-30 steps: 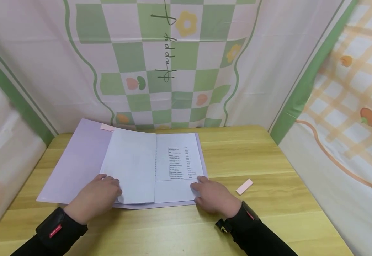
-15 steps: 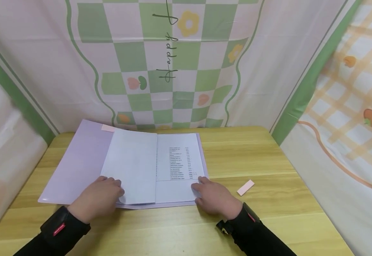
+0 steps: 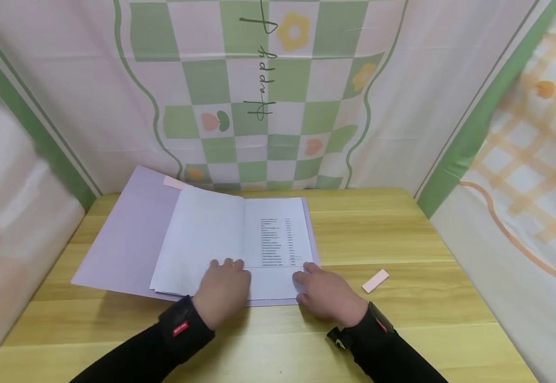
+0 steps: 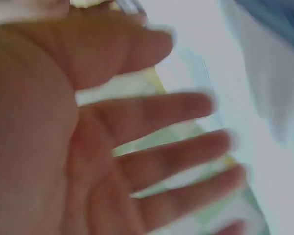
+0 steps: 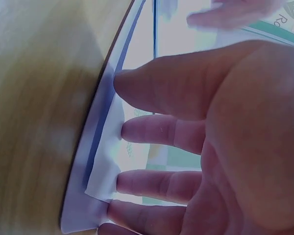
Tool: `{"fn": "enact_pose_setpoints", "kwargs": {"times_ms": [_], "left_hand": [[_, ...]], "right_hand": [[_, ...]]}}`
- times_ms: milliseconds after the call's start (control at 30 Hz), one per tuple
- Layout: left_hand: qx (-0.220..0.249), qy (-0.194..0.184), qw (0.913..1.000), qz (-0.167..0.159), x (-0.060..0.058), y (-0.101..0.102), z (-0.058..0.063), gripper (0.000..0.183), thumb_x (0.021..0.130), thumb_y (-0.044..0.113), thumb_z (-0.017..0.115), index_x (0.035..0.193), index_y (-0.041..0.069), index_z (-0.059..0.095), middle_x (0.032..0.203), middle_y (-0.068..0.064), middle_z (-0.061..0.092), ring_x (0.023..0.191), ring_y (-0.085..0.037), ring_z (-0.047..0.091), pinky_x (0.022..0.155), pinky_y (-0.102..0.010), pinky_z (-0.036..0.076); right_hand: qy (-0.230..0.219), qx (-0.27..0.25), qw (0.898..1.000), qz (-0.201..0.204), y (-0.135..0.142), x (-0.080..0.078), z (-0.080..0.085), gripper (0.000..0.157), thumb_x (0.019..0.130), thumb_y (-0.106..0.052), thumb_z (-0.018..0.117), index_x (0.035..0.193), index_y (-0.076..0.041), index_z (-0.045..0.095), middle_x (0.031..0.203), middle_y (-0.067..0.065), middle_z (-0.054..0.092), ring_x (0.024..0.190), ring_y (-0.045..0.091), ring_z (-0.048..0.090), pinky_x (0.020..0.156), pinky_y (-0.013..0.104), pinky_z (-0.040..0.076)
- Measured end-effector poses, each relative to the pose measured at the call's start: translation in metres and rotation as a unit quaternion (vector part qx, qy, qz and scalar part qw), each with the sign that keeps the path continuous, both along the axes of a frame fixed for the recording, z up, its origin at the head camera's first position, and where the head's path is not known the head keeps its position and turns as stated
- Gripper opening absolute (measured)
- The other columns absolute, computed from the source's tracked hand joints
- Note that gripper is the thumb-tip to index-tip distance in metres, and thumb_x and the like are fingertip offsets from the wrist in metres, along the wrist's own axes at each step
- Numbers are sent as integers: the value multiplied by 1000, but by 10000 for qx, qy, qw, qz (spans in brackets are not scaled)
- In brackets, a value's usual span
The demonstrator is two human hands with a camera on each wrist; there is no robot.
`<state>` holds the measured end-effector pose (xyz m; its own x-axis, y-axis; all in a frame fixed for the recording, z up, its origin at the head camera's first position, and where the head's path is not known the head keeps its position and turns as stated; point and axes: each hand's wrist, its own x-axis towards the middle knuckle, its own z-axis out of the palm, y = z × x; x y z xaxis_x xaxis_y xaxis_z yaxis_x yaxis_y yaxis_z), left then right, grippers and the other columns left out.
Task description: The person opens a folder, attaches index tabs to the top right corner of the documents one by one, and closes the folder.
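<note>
A lilac folder (image 3: 125, 234) lies spread on the table, its cover to the left. Inside it are a blank white page (image 3: 206, 229) and, on the right, a printed page (image 3: 275, 287) with a small table of text. My left hand (image 3: 224, 292) is over the fold between these pages, fingers pointing away from me; the left wrist view shows them straight and spread. At the lower right edge of the printed page my right hand (image 3: 328, 295) rests, its extended fingertips touching the paper and thumb at the border. A pink strip (image 3: 174, 182) juts out behind the blank page's top corner.
On the wooden table (image 3: 402, 239), right of my right hand, lies a small pink strip (image 3: 375, 281). A checked curtain (image 3: 270, 106) hangs behind the table, with more patterned cloth (image 3: 546, 133) at the right side.
My left hand has moved right, from the blank page's lower left edge to the fold. The right hand stays at the page edge. The view has shifted slightly.
</note>
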<state>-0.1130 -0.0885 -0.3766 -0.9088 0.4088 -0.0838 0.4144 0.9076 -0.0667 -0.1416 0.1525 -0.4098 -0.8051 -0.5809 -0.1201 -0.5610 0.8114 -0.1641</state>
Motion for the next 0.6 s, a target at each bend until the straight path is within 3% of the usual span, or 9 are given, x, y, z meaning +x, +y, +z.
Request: {"fn": "enact_pose_setpoints", "kwargs": {"times_ms": [100, 233, 333, 433, 600], "left_hand": [[-72, 289, 9988, -375, 3, 8, -10, 7, 82, 12, 74, 76, 9, 72, 72, -4, 58, 67, -20, 50, 70, -39, 46], [-220, 379, 9980, -455, 6, 10, -21, 9, 80, 12, 76, 71, 12, 72, 66, -1, 55, 61, -18, 46, 64, -35, 41], [-248, 371, 9980, -451, 4, 10, -29, 9, 81, 11, 75, 72, 13, 72, 67, -1, 53, 62, -18, 45, 64, -35, 41], [-181, 444, 9976, -493, 4, 11, -34, 11, 81, 10, 75, 72, 13, 72, 67, -1, 52, 62, -18, 45, 65, -35, 41], [-110, 501, 9966, -650, 4, 11, -38, 12, 83, 9, 73, 71, 12, 72, 67, -1, 51, 63, -18, 47, 65, -34, 44]], "right_hand": [[-57, 20, 10000, 12, -3, -1, 0, 37, 90, -20, 69, 123, -4, 66, 129, 23, 59, 123, 36, 54, 90, 45, 50], [-72, 81, 9999, -28, -4, -1, 1, 38, 90, -22, 70, 123, -4, 66, 128, 21, 59, 118, 33, 56, 88, 45, 51], [-149, 143, 9998, -71, -5, -4, 5, 33, 89, -23, 71, 117, -6, 67, 108, 12, 61, 92, 24, 59, 72, 38, 52], [-291, 261, 9992, -121, -7, -8, 11, 25, 89, -22, 70, 109, -8, 67, 90, 3, 53, 73, 17, 48, 61, 33, 45], [-65, 504, 9987, -60, -20, -17, 22, 12, 91, -18, 65, 95, -7, 68, 76, 2, 50, 68, 19, 45, 58, 35, 43]]}}
